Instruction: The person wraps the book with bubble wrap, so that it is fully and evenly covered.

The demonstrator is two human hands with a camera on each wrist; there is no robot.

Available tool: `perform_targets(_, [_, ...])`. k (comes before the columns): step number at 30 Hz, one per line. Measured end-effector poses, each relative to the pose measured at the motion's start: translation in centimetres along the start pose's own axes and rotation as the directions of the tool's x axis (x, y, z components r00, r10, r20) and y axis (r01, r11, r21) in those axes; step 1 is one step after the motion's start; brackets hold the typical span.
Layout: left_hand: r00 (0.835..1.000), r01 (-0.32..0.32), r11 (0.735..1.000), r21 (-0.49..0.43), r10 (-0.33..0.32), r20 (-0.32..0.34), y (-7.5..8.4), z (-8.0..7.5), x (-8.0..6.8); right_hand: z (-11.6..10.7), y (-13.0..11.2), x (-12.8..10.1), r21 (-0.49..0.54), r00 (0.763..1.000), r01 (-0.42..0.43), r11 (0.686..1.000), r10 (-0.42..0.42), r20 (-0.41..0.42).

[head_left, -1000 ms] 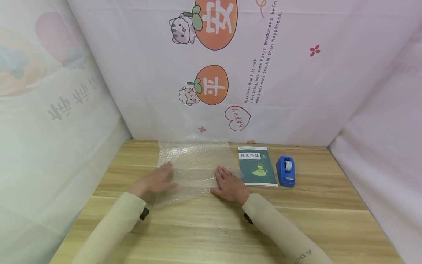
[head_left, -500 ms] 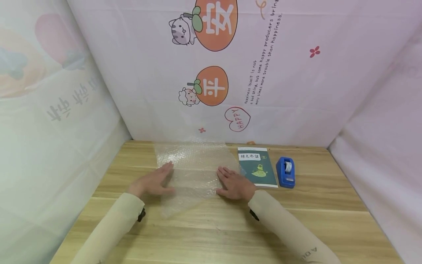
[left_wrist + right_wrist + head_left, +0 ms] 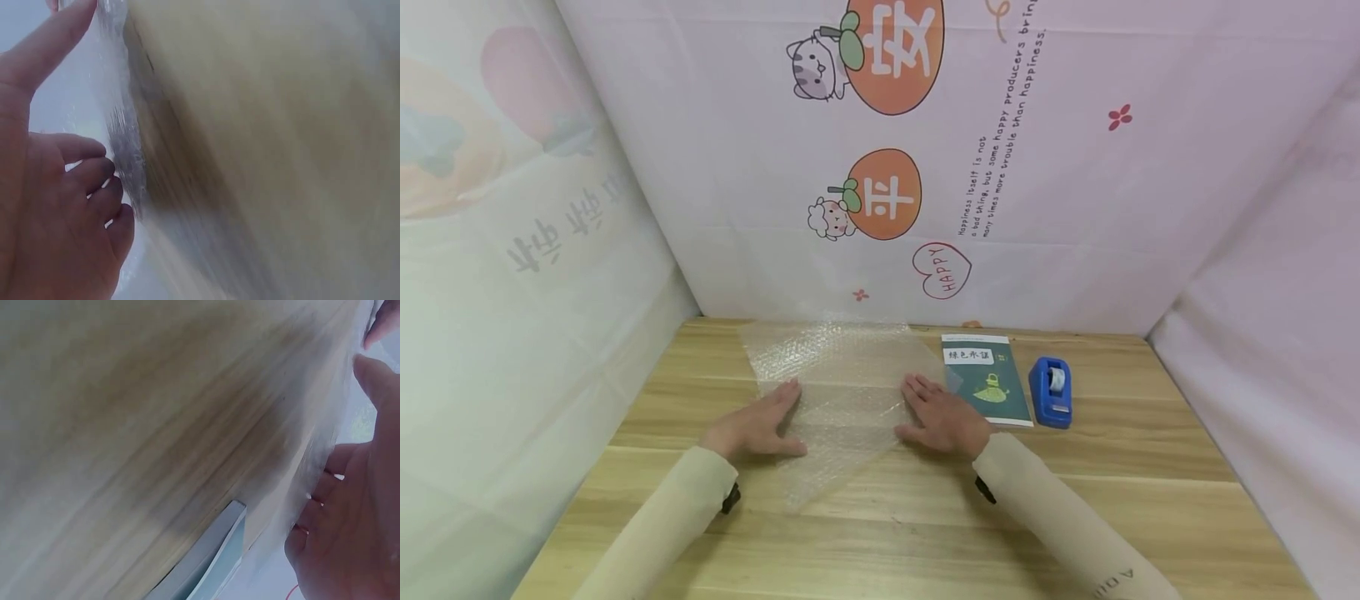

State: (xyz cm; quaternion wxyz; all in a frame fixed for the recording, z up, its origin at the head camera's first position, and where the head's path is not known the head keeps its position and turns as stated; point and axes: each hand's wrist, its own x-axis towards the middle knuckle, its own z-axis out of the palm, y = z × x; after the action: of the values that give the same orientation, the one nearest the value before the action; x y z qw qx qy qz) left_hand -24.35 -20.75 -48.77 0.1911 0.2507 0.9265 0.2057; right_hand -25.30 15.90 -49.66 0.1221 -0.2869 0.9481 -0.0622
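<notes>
A: What are the hands doing?

B: The left hand [image 3: 758, 427] is lying flat, fingers straight and spread, pressing on the left edge of a clear sheet of bubble wrap [image 3: 842, 392]. The right hand [image 3: 942, 418] is pressing the sheet's right edge the same way, palm down, gripping nothing.

A: And where is the sheet sitting?

B: It is lying on the pale wooden table [image 3: 1075, 500], askew, with one corner pointing toward the person. Its surface is showing small dimpled bubbles and a soft sheen.

A: Anything beside it?

B: A thin, dark green rectangular book [image 3: 986, 378] with a white label is lying just right of the sheet, one wrap corner overlapping it. A glossy blue tape dispenser [image 3: 1050, 392] is standing just beyond the book.
</notes>
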Motion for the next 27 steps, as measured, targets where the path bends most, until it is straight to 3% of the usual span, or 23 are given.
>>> perform_targets(12, [0.999, 0.028, 0.998, 0.062, -0.025, -0.038, 2.1, 1.8, 0.0, 0.5, -1.4, -0.9, 0.019, 0.998, -0.030, 0.999, 0.031, -0.060])
perform_targets(27, [0.984, 0.147, 0.984, 0.102, -0.135, -0.115, 4.2, 3.6, 0.5, 1.0, -1.9, -1.6, 0.038, 0.996, -0.030, 0.999, 0.033, -0.084])
